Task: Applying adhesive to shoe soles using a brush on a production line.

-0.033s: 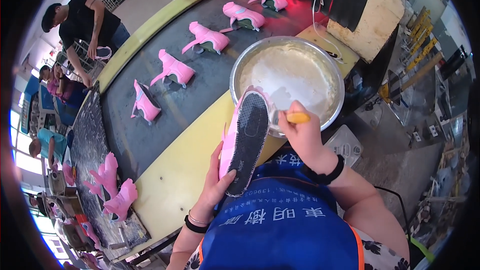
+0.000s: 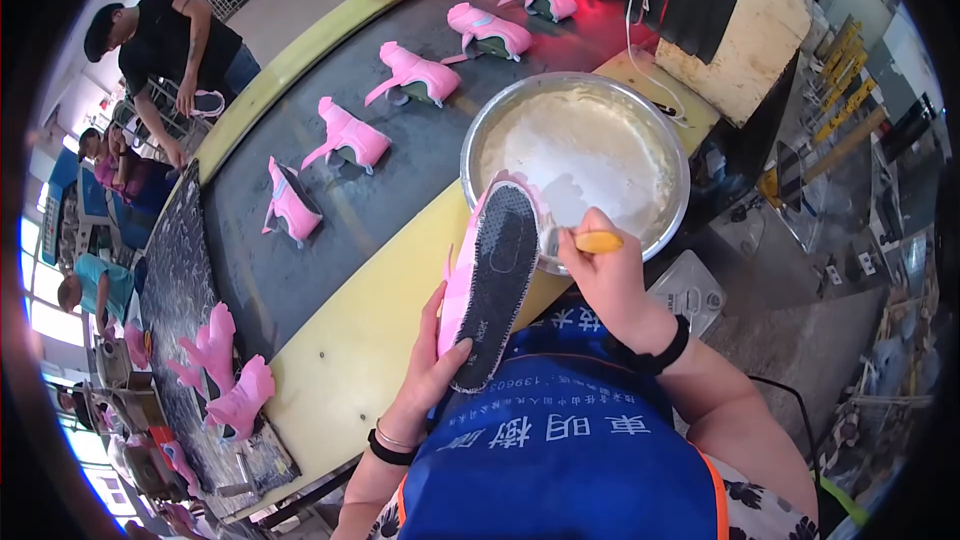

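My left hand (image 2: pixel 436 365) grips a pink shoe upper (image 2: pixel 497 275) near its lower end, with the black stitched underside facing up. Thumb and fingers press on opposite sides of it. In my right hand (image 2: pixel 608 275) is a brush (image 2: pixel 598 241) with a yellow-orange handle. Its head is close against the right edge of the shoe; whether the bristles touch it I cannot tell. Just beyond both hands stands a round metal basin (image 2: pixel 684 205) holding a whitish liquid (image 2: pixel 590 165). The shoe's far end overlaps the basin's near-left rim.
Several pink shoe uppers (image 2: pixel 345 135) lie in a row on a dark conveyor belt (image 2: pixel 330 210) with yellow borders. More pink uppers (image 2: pixel 240 400) stand at lower left. Black flaps (image 2: pixel 690 0) hang at a red-lit opening. A person in black (image 2: pixel 185 50) stands across the belt.
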Demonstrator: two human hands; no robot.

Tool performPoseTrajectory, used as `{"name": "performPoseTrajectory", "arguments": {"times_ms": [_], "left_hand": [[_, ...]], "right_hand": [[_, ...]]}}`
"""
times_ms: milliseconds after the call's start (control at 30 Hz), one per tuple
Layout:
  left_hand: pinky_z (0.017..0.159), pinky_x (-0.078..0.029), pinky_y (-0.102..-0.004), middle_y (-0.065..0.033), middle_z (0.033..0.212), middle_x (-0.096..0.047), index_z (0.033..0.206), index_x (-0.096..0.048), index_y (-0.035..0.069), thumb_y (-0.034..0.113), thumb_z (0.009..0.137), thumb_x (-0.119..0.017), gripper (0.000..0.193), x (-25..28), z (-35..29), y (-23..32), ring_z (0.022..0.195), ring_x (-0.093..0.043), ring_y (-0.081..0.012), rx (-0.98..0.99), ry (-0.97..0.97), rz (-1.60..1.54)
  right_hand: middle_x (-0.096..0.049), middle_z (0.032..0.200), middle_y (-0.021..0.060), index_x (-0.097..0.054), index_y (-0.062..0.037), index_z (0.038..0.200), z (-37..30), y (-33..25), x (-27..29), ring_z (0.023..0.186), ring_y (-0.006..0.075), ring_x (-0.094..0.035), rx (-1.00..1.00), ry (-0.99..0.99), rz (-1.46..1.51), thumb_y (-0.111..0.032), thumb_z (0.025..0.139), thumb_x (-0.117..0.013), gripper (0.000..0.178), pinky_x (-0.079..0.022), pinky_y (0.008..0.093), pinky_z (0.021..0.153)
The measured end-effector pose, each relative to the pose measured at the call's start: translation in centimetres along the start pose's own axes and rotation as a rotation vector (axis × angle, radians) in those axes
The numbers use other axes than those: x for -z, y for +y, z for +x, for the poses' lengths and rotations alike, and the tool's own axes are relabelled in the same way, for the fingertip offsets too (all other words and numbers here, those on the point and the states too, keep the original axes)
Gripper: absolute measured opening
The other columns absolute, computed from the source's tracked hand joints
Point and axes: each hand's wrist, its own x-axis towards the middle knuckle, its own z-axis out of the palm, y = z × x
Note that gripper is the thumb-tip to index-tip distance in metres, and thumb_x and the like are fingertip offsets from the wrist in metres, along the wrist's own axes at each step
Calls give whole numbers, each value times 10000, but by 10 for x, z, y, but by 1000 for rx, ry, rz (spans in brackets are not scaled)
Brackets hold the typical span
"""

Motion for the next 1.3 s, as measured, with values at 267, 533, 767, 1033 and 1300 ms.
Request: {"name": "performPoseTrajectory", "arguments": {"times_ms": [267, 533, 767, 1033, 1300], "left_hand": [[1171, -274, -392, -189, 1538, -342, 1561, -186, 25, 204, 885, -605, 816, 5, -2, -4, 1418, -354, -276, 7, -35, -94], [1169, -276, -386, -185, 1526, -365, 1559, -204, 25, 191, 870, -611, 817, 11, -5, -6, 1416, -362, -272, 5, -26, -55], [1165, -286, -387, -189, 1511, -398, 1550, -249, 16, 221, 852, -620, 817, 21, -4, -3, 1403, -390, -273, 15, -25, -81], [1167, -290, -392, -199, 1510, -406, 1536, -260, -19, 317, 837, -622, 856, 36, -1, 2, 1407, -396, -277, 29, -119, -136], [1154, -309, -375, -177, 1517, -399, 1551, -231, -4, 369, 849, -597, 875, 33, -7, -3, 1382, -427, -256, 74, -82, -195]], "right_hand": [[-526, 615, 133, -459, -20, 778, 2, 1, 3, 513, 280, -502, -16, 64, 174, -89, 904, -691, 273, -412, 361, 519], [-514, 620, 120, -455, -26, 771, -27, -22, -7, 527, 255, -508, 0, -68, 140, -93, 917, -669, 267, -418, 345, 531], [-562, 602, 140, -544, 2, 780, 0, -24, -7, 545, 318, -596, -148, -222, 118, -140, 863, -688, 219, -445, 382, 535], [-587, 618, 170, -537, -15, 788, 59, -2, -19, 578, 368, -603, 58, -24, -73, -183, 880, -682, 241, -449, 428, 546], [-558, 641, 181, -493, -34, 803, -17, -38, -24, 624, 408, -581, 72, -11, 16, -168, 904, -666, 241, -449, 431, 562]]}}
